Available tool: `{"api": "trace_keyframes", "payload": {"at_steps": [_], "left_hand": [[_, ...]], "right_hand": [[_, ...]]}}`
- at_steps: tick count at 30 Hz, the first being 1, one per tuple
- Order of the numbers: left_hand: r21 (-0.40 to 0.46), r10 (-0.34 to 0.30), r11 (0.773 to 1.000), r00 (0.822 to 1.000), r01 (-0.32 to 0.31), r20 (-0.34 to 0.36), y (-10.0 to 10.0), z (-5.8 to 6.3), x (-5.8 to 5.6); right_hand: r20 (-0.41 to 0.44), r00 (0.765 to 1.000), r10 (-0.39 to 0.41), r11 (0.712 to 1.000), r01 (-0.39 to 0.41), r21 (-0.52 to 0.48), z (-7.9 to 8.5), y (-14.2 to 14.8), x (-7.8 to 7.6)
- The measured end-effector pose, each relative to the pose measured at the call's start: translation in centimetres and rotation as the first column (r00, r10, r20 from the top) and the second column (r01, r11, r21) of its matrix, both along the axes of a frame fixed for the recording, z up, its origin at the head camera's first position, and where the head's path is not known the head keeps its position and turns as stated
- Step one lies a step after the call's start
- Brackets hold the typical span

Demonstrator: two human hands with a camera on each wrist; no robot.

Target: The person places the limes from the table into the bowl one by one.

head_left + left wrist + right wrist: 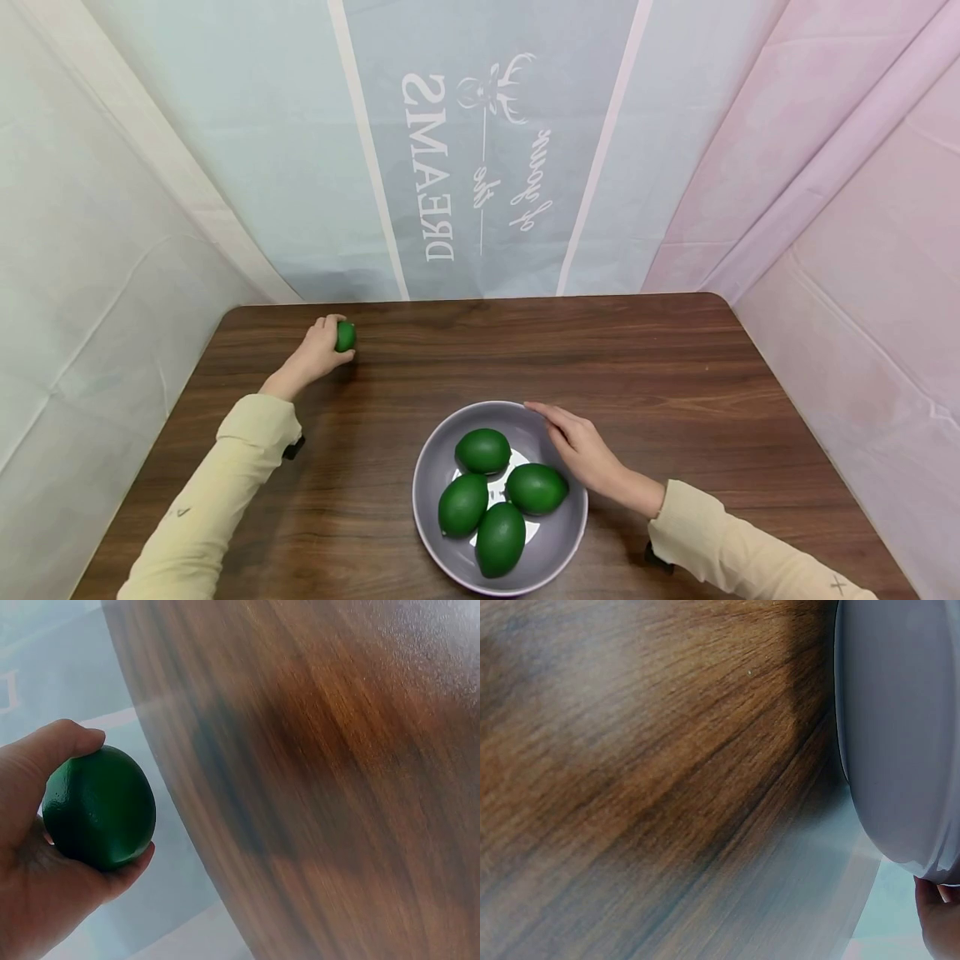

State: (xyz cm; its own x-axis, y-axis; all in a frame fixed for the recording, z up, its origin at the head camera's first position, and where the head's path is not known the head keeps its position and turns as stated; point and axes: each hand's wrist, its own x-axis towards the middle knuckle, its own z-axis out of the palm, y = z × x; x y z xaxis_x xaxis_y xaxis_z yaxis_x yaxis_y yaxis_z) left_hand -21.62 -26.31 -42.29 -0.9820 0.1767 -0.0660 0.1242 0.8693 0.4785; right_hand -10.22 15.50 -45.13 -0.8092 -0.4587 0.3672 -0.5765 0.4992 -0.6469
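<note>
My left hand (pixel 321 348) grips a green lime (pixel 346 337) near the table's far left edge. In the left wrist view, thumb and fingers curl round opposite sides of that lime (pixel 101 808). A round grey bowl (pixel 424 500) stands front and centre on the table, with several green limes (pixel 483 451) lying inside. At its right side, my right hand (pixel 588 457) holds the rim, the thumb on the inner side. The right wrist view shows the bowl's outer wall (pixel 900 735) and fingers (pixel 934 915) at its rim; most of the hand is out of that frame.
The brown wood-grain table (pixel 660 375) has rounded far corners. Pale hanging cloth (pixel 300 167) with printed white lettering closes off the back, and further cloth walls (pixel 862 317) rise on both sides.
</note>
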Motion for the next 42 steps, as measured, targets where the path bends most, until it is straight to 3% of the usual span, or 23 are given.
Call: {"api": "trace_keyframes", "payload": {"at_steps": [22, 32, 42], "left_hand": [[-0.035, -0.101, 0.994, 0.994, 0.100, -0.047, 1.2, 0.6, 1.2], [-0.038, -0.162, 0.987, 0.981, 0.159, -0.103, 1.6, 1.0, 2.0], [-0.055, -0.168, 0.985, 0.985, 0.166, -0.039, 2.5, 1.9, 2.5]], "right_hand": [[0.000, 1.000, 0.000, 1.000, 0.000, 0.000, 0.0, 0.0, 0.0], [-0.011, 1.000, 0.001, 1.000, -0.001, -0.006, -0.2, 0.0, -0.1], [-0.018, 1.000, 0.005, 1.000, -0.005, -0.005, -0.3, 0.0, -0.1]]}}
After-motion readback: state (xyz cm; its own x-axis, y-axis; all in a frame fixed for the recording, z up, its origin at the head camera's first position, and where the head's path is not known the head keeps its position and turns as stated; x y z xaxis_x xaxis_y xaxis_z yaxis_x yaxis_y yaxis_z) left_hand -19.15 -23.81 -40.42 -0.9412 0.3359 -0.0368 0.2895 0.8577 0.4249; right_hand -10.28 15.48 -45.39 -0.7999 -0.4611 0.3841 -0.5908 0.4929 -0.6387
